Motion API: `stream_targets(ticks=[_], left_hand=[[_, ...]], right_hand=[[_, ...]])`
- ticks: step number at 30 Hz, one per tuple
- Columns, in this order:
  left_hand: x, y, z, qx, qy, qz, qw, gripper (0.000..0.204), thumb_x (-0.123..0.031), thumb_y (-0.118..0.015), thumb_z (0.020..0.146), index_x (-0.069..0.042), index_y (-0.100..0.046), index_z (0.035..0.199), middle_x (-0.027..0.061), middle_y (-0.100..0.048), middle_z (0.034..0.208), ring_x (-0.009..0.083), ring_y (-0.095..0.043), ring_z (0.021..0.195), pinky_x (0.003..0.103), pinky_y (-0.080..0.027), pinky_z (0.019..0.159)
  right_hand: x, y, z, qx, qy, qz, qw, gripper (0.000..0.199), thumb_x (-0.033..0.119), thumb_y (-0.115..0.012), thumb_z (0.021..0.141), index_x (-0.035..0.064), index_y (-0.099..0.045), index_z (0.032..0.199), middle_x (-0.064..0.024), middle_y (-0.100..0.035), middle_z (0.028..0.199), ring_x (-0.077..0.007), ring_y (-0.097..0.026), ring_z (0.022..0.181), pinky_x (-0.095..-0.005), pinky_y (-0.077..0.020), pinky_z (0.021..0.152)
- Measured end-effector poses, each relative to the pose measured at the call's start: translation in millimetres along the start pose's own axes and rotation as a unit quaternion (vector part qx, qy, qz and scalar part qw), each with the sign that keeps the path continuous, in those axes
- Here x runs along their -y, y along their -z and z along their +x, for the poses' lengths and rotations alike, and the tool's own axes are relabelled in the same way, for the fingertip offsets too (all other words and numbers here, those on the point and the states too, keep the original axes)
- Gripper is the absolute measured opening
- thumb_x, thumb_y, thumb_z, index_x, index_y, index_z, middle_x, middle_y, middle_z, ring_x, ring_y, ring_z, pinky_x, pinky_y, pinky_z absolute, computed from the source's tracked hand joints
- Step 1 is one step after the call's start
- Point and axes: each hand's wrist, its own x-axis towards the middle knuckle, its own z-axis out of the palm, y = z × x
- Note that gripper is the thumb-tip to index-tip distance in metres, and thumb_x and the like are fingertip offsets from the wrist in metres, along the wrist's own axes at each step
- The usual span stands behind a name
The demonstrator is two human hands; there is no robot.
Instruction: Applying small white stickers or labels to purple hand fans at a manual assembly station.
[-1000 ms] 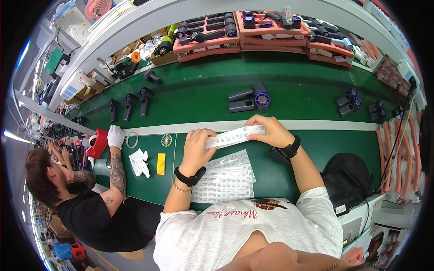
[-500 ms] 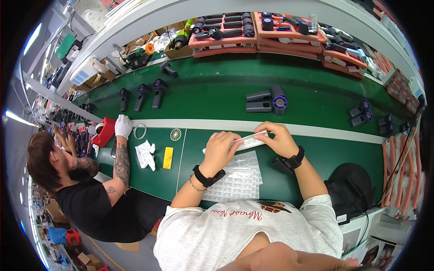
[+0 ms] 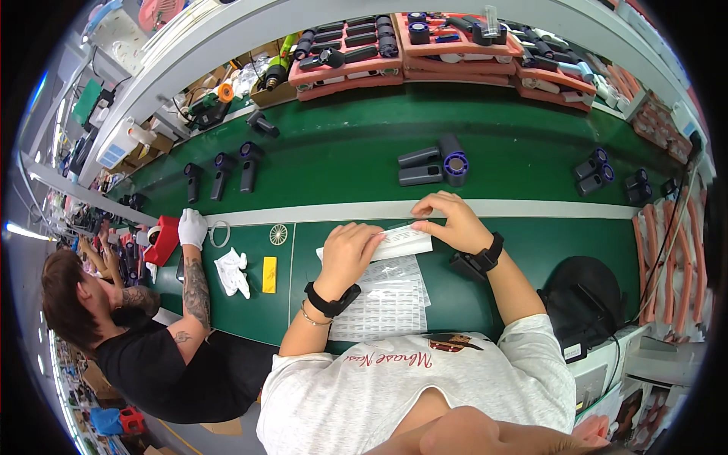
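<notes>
Middle of the frame, hands first: left hand (image 3: 350, 254), fingers curled down over a printed white strip (image 3: 408, 244), thumb toward its upper edge; grip narrow. Right hand (image 3: 455, 224), fingers bent and apart above the strip's right end, thumb tip at its upper edge; whether pinching or merely touching, cannot tell.

Item, the strip: between the hands, long axis across the frame, rising slightly to the right. Left hand is the nearer, covering part of its length; right hand lies up and right of it, meeting it at the thumb only.

Below the strip, toward the lower centre: overlapping printed sheets (image 3: 379, 311), flat on the green bench (image 3: 470, 303).

Left of centre: yellow block (image 3: 270, 274), upright in the frame; crumpled white cloth (image 3: 232, 273); spoked disc (image 3: 278, 234); pale ring (image 3: 220, 234), near a co-worker's gloved hand (image 3: 192, 228).

Above centre, past the pale rail (image 3: 546, 209): cluster of dark grey devices (image 3: 422, 175), one purple-ringed.

Right: black bag (image 3: 580, 303).
</notes>
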Motion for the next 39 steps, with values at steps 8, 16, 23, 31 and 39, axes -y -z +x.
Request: stream_targets(ticks=[8,16,23,31,39], left_hand=[[6.4,-8.5,-0.9,0.039,0.016,-0.008,0.999,0.011,-0.016,-0.062,0.082,-0.005,-0.065,0.081,0.0067,-0.062,0.071,0.0250,-0.057,0.065,0.035,-0.042,0.062],[-5.0,-14.4,1.3,0.078,0.007,-0.027,0.997,0.013,-0.017,-0.062,0.083,-0.005,-0.065,0.082,0.0080,-0.063,0.071,0.0270,-0.060,0.069,0.037,-0.044,0.067],[33.8,-21.8,-6.6,0.176,0.084,-0.121,0.973,0.020,-0.021,-0.065,0.081,-0.005,-0.064,0.093,0.0110,-0.064,0.089,0.0299,-0.060,0.088,0.038,-0.045,0.080],[196.2,41.7,7.1,0.021,0.215,0.127,0.968,0.044,-0.040,-0.069,0.077,-0.007,-0.061,0.105,0.0168,-0.050,0.123,0.0334,-0.050,0.112,0.041,-0.042,0.093],[368.8,125.8,19.8,0.003,0.405,0.178,0.897,0.060,-0.062,-0.060,0.074,-0.015,-0.064,0.110,0.0151,-0.044,0.134,0.0358,-0.038,0.126,0.041,-0.031,0.104]], right_hand=[[-3.0,12.7,-3.6,0.042,0.020,-0.019,0.999,0.018,0.011,-0.073,0.072,0.0056,-0.064,0.087,-0.0036,-0.061,0.091,-0.0198,-0.054,0.086,-0.0321,-0.0416,0.079],[-0.4,-3.2,-3.8,0.090,0.022,-0.002,0.996,0.031,0.007,-0.071,0.073,0.0107,-0.063,0.103,-0.0012,-0.062,0.080,-0.0160,-0.055,0.076,-0.0293,-0.0408,0.074],[-7.0,0.6,-0.3,0.110,-0.040,0.139,0.983,0.047,0.005,-0.069,0.074,0.0100,-0.055,0.119,0.0012,-0.063,0.080,-0.0111,-0.054,0.075,-0.0273,-0.0401,0.072],[-94.3,-8.8,-13.2,0.030,-0.188,0.515,0.836,0.056,0.014,-0.063,0.082,0.0045,-0.039,0.133,-0.0078,-0.061,0.091,-0.0146,-0.054,0.078,-0.0262,-0.0406,0.072],[-100.8,-9.9,-12.8,0.045,-0.194,0.560,0.805,0.053,0.017,-0.058,0.086,0.0025,-0.038,0.132,-0.0115,-0.059,0.094,-0.0188,-0.055,0.083,-0.0285,-0.0435,0.074]])
